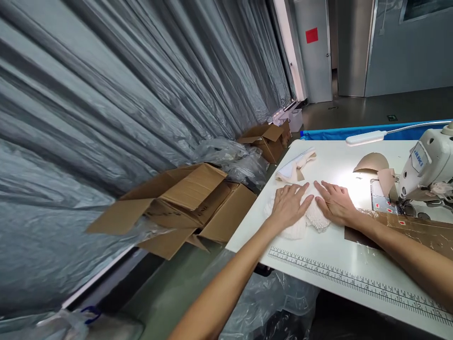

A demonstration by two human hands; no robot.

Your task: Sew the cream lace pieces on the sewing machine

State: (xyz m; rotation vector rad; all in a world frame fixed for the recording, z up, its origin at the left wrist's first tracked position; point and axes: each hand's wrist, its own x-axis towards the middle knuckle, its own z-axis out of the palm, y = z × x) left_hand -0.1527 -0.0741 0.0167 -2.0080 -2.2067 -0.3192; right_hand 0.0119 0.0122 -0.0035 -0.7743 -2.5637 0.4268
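White cloth point(318, 221) is lying on table point(253, 232) nr its L edge, under both hands; can't tell if 1 pc or more. L hand point(288, 204) is resting open on cloth at 10 o'clock, fingers extended; R hand point(334, 203) is resting open at 2, fingers spread; neither is gripping. Outward from cloth: folded cloth point(290, 171) is lying nr at 12; lamp point(366, 138) is hanging at 1; tan pcs point(371, 163) are sitting at 2, w/ sewing mach. point(428, 163) standing past them; brown strip point(421, 230) is running out at 3; ruler point(339, 278) is running at 5; boxes point(194, 189) are sitting off table at 9.
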